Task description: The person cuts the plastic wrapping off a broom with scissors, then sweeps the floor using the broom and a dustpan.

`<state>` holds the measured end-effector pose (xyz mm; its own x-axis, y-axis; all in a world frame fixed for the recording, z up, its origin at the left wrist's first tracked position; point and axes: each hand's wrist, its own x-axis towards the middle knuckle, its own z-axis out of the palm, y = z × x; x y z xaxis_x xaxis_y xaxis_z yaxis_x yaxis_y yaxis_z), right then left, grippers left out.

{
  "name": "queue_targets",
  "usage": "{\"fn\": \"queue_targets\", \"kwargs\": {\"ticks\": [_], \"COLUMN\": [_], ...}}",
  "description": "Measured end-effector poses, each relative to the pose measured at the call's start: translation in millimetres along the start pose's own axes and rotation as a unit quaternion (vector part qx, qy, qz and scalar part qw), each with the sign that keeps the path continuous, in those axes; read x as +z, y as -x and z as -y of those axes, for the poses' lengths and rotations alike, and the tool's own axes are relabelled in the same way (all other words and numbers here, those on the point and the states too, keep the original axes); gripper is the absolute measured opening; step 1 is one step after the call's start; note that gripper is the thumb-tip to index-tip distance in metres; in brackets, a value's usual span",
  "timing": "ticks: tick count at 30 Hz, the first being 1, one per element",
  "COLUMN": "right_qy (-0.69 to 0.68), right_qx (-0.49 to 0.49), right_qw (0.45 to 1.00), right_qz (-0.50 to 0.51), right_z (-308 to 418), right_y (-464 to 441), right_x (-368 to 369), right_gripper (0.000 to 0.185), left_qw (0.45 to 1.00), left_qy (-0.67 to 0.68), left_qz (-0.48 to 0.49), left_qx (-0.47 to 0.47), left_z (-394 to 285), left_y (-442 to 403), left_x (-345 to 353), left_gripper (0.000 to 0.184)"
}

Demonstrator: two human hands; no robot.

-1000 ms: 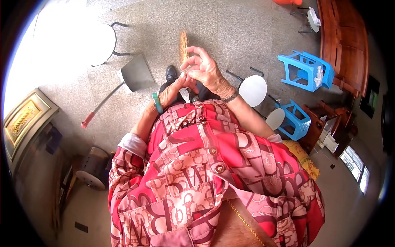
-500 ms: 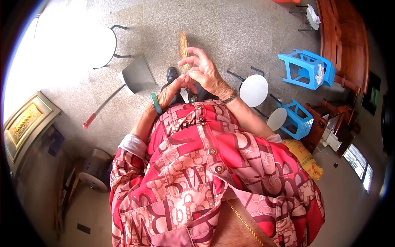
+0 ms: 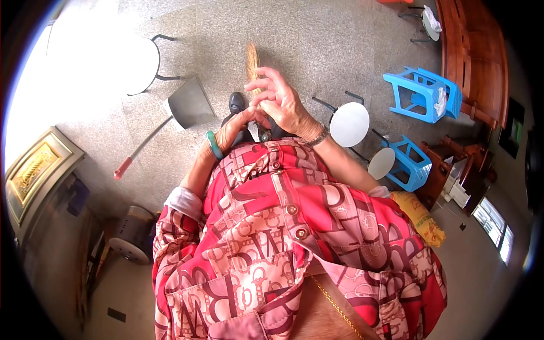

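Observation:
My left hand point(image 3: 239, 123), with a green bangle point(image 3: 214, 145) on its wrist, has its fingers bent together against my right thumb; what they hold, if anything, is hidden. My right hand point(image 3: 285, 107) wears a dark bracelet point(image 3: 319, 135), and its fingers are spread apart. Both hands meet in front of my waist, above my legs. Beyond them, the straw bristles of a broom point(image 3: 252, 59) show on the floor, with its lower part hidden behind the hands. A black shoe point(image 3: 237, 102) is beside the bristles.
A metal dustpan point(image 3: 191, 103) with a red-ended handle point(image 3: 122, 168) lies left. Round stools point(image 3: 349, 124) and blue plastic stools point(image 3: 416, 93) stand right, near wooden furniture point(image 3: 473, 56). A metal drum point(image 3: 132, 233) is lower left, a yellow bag point(image 3: 418, 218) lower right.
My hands have shifted slightly against each other at the fingertips, with the left fingers a little lower. The dustpan, broom bristles and stools look unmoved.

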<state>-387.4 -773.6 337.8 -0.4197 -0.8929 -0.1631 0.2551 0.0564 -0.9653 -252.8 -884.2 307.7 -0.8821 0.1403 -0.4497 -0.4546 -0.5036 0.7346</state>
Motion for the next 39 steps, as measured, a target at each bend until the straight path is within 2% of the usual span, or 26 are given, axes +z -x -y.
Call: {"fn": "queue_targets", "kwargs": {"ticks": [2,4,5,6,8,10,11,12,14,16,17,18,19,22,26,27,31,36,39], "right_qy": [0.036,0.243,0.366,0.366,0.483,0.499,0.527,0.553,0.559,0.564,0.56,0.555,0.554,0.548,0.571,0.578,0.592,0.636,0.619], "right_qx": [-0.029,-0.103,-0.172,-0.172,-0.192,-0.185,-0.195,-0.206,-0.207,-0.207,-0.209,-0.211,-0.21,-0.192,-0.224,-0.231,-0.225,-0.256,-0.267], "right_qw": [0.999,0.962,0.913,0.913,0.849,0.838,0.816,0.792,0.785,0.777,0.777,0.777,0.777,0.773,0.746,0.735,0.72,0.681,0.702], "right_qz": [-0.015,0.066,0.053,0.055,0.09,0.117,0.136,0.155,0.17,0.186,0.197,0.209,0.213,0.254,0.26,0.269,0.285,0.257,0.229], "right_z": [2,10,10,13,22,28,28,28,28,23,18,14,13,9,-1,-1,-14,-36,-42], "right_y": [4,12,16,20,24,25,25,24,24,24,24,24,25,24,25,24,26,31,32], "right_x": [-3,-12,-12,-12,-13,-17,-19,-20,-22,-22,-22,-22,-22,-23,-19,-19,-19,-18,-16], "right_gripper": [0.053,0.046,0.04,0.04,0.036,0.03,0.026,0.023,0.022,0.021,0.02,0.018,0.018,0.016,0.012,0.012,0.01,0.009,0.009], "left_qw": [0.999,0.994,0.998,0.998,0.999,0.997,0.997,0.985,0.931,0.931,0.989,0.992,0.996,0.995,0.983,0.979,0.98,0.98,0.976], "left_qy": [-0.042,-0.084,-0.067,-0.051,-0.044,-0.063,-0.063,-0.153,-0.326,-0.314,-0.098,0.124,0.081,0.075,0.154,0.179,0.154,0.138,0.143], "left_qz": [0.0,0.0,-0.008,-0.016,-0.002,-0.019,-0.019,-0.003,0.028,0.047,0.014,-0.02,-0.036,-0.034,-0.066,-0.076,-0.082,-0.093,-0.106], "left_qx": [0.032,0.065,0.019,-0.026,-0.014,0.045,0.045,0.085,0.163,0.179,0.107,0.03,0.032,0.062,0.071,0.066,0.1,0.107,0.126], "left_z": [1,3,5,8,8,0,0,1,3,12,9,6,1,12,18,16,32,40,41], "left_y": [-1,-1,1,3,2,2,1,0,-3,-2,0,3,5,0,0,-1,-8,-10,-12], "left_x": [-3,-4,-6,-7,-12,-12,-13,-16,-21,-24,-17,-12,-9,-9,-9,-7,-12,-15,-14], "left_gripper": [0.045,0.04,0.036,0.032,0.028,0.025,0.025,0.025,0.027,0.033,0.036,0.041,0.042,0.04,0.028,0.02,0.016,0.013,0.012]}}
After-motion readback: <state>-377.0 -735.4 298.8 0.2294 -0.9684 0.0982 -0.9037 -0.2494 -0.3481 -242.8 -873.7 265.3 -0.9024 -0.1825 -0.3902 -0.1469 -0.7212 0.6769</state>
